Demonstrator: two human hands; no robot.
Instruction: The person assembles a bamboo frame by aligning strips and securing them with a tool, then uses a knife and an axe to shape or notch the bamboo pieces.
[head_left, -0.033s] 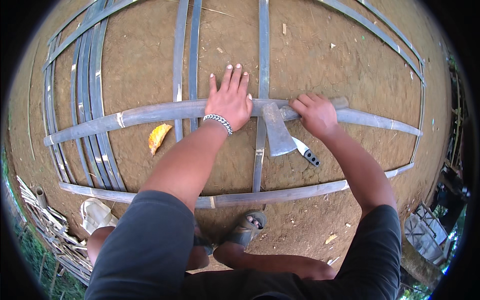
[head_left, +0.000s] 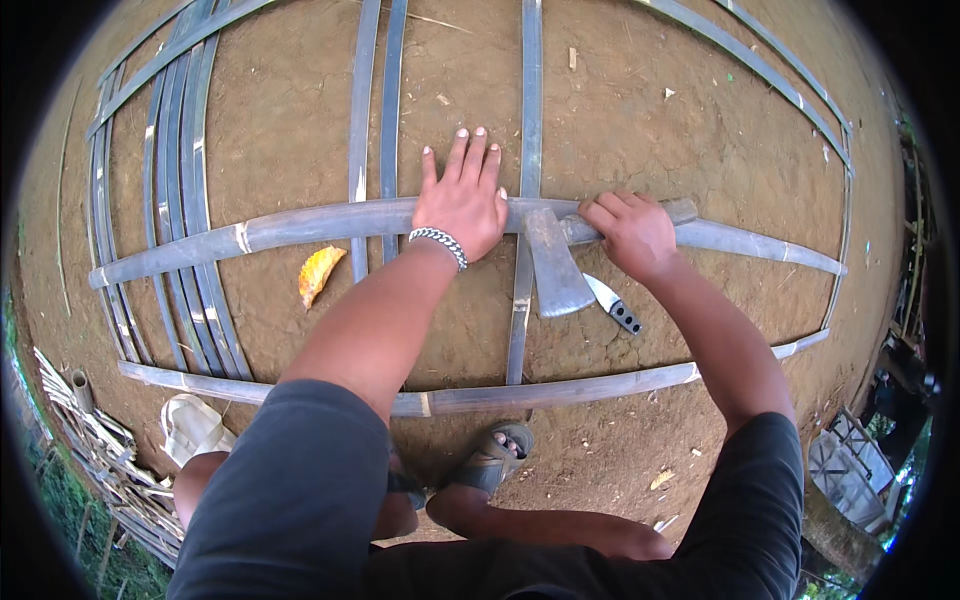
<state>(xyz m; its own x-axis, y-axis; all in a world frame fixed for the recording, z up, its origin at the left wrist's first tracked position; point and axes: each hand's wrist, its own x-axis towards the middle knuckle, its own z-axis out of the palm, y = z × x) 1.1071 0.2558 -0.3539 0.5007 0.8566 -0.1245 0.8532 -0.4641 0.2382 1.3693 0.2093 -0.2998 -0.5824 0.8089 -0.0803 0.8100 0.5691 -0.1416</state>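
Observation:
My left hand presses flat with fingers stretched on a long greyish bamboo strip that runs left to right. A chain bracelet circles that wrist. To its right, my right hand is closed around the handle of a hatchet. The hatchet lies along the strip, with its metal head pointing back toward me beside an upright bamboo strip. Partly behind the blade, a small knife with a dark, holed handle rests on the ground.
More bamboo strips form a lattice on bare soil, several bunched at the left. Another long strip crosses close to my sandaled foot. A yellow leaf lies left. Split sticks and a pale bag sit at lower left.

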